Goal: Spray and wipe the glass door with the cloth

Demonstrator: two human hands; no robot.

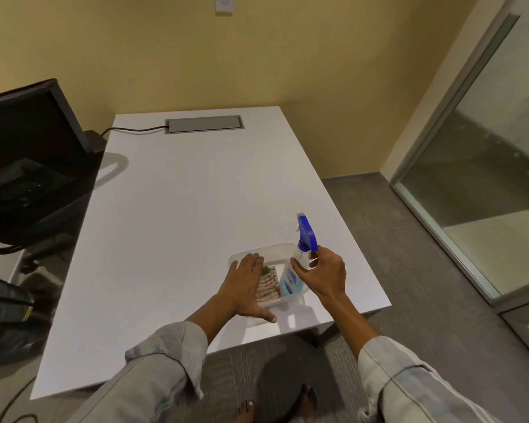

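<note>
Left hand (pixel 247 286) covers most of the striped cloth (pixel 268 285).

- You face a yellow wall (pixel 171 56) with a white switch plate (pixel 224 3) near the top.
- A white table (pixel 171 209) stands below you, with a grey cable box (pixel 203 124) set into its far end and a dark cable running left from it.
- A black chair (pixel 28 166) sits at your left.
- Grey carpet (pixel 409 270) covers the floor.
- A metal-framed glass panel (pixel 489 178) fills your right.
</note>
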